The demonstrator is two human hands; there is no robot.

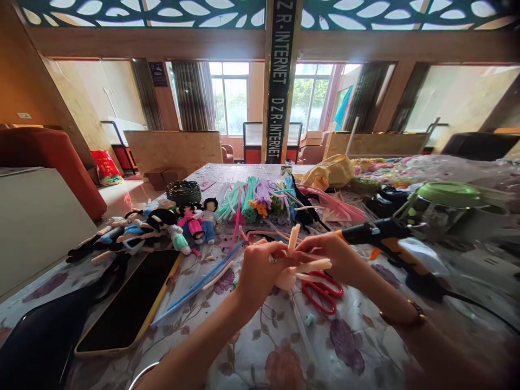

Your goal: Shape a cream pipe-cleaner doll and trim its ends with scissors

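Both my hands meet over the floral tablecloth [284, 346], closed around a small cream pipe-cleaner figure [298, 262]. My left hand [260, 268] grips its body from the left. My right hand [335, 254] pinches its stems from the right; one stem sticks up, another points right. Red-handled scissors [323, 292] lie on the cloth just under my right hand. Blue and cream pipe cleaners [203, 284] lie to the left of my left hand.
A glue gun [385, 238] with a black cord stands at the right. Finished small dolls [162, 227] lie in a row at left. A phone [130, 303] lies near the front left. Bundled coloured pipe cleaners [260, 197] fill the middle back; a green-lidded jar [439, 203] stands right.
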